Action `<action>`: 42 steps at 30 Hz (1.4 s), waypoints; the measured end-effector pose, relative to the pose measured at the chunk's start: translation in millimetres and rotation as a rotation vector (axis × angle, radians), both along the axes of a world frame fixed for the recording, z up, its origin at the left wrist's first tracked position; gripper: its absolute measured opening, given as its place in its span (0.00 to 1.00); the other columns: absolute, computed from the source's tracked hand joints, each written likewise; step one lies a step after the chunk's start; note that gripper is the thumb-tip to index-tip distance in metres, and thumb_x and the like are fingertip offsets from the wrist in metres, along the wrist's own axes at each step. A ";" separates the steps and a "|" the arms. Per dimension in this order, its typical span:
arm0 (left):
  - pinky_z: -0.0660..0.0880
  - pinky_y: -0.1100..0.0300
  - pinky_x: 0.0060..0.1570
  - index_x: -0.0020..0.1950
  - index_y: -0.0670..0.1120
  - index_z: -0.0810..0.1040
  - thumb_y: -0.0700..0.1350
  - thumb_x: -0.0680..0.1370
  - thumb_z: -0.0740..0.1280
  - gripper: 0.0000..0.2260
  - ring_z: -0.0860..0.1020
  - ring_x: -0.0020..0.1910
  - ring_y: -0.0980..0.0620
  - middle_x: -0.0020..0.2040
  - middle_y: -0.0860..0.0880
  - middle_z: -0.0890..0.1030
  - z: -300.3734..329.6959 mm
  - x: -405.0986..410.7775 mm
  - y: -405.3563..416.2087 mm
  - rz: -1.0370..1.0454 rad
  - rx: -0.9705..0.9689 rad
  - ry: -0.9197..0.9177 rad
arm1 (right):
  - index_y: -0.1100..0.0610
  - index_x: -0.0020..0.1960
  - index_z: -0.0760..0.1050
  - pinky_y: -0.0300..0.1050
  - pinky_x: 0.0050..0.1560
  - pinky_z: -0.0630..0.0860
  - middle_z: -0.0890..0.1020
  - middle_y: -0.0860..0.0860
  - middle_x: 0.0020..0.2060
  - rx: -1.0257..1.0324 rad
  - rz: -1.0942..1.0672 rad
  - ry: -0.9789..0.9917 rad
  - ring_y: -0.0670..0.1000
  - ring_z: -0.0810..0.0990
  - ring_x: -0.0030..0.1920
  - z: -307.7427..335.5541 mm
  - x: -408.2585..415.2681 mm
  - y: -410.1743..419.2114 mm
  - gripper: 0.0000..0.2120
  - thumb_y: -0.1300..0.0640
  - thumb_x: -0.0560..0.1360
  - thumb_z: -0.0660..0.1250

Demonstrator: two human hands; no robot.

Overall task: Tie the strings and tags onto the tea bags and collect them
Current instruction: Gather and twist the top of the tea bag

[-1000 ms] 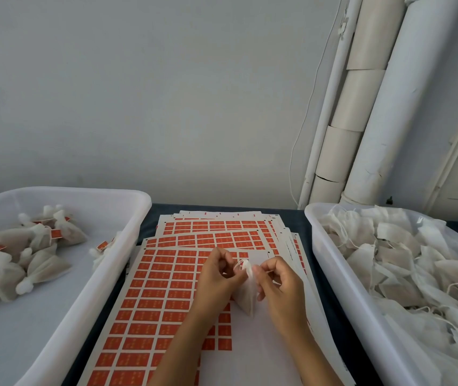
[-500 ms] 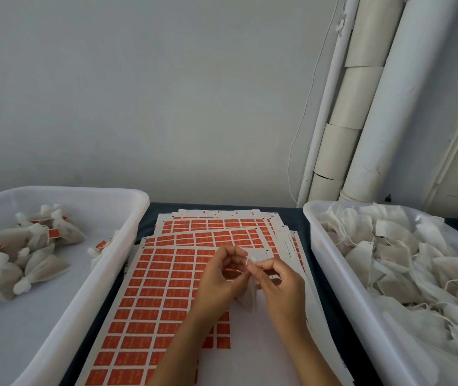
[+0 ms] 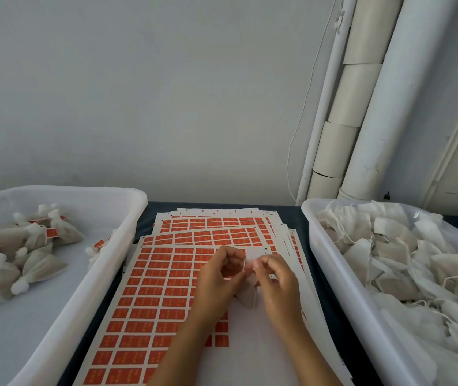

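Hands work a knot: the left hand (image 3: 218, 277) and right hand (image 3: 276, 282) pinch the string (image 3: 243, 265) at the gathered neck of a tea bag (image 3: 248, 298) held above the orange tag sheets (image 3: 161, 288). Uneven tension could let the loop slip off.

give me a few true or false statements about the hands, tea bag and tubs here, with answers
1. Both hands, left hand and right hand, hold one tea bag. True.
2. The tied, tagged bags lie in the right tub. False: they lie in the left tub.
3. The right tub holds loose untied bags. True.
4. The hands work above blue tag sheets. False: the tag sheets are orange.
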State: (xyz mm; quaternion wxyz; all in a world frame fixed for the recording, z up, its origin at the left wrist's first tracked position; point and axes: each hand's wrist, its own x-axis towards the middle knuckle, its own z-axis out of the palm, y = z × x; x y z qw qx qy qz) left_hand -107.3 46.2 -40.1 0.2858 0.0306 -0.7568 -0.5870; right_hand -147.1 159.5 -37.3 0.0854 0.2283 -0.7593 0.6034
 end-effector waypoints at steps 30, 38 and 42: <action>0.77 0.65 0.37 0.43 0.49 0.76 0.32 0.76 0.64 0.11 0.78 0.38 0.55 0.40 0.52 0.80 -0.3 -1.5 -0.5 0.009 -0.067 -0.073 | 0.52 0.49 0.77 0.39 0.43 0.80 0.81 0.47 0.47 -0.081 0.156 -0.270 0.49 0.81 0.48 0.1 -8.9 4.5 0.05 0.57 0.73 0.69; 0.73 0.75 0.38 0.45 0.49 0.74 0.40 0.77 0.66 0.04 0.77 0.40 0.58 0.41 0.55 0.78 -3.4 -2.9 0.7 0.033 -0.177 -0.170 | 0.52 0.44 0.78 0.31 0.43 0.78 0.82 0.46 0.42 0.167 0.134 -0.233 0.46 0.81 0.43 -6.5 -17.2 11.2 0.02 0.58 0.73 0.69; 0.73 0.74 0.39 0.45 0.51 0.74 0.41 0.77 0.66 0.05 0.77 0.40 0.58 0.41 0.54 0.78 -2.6 -3.9 -2.1 0.033 -0.224 -0.177 | 0.51 0.45 0.77 0.28 0.41 0.75 0.81 0.45 0.43 0.171 0.131 -0.211 0.46 0.80 0.44 -7.4 -16.6 8.4 0.03 0.58 0.74 0.69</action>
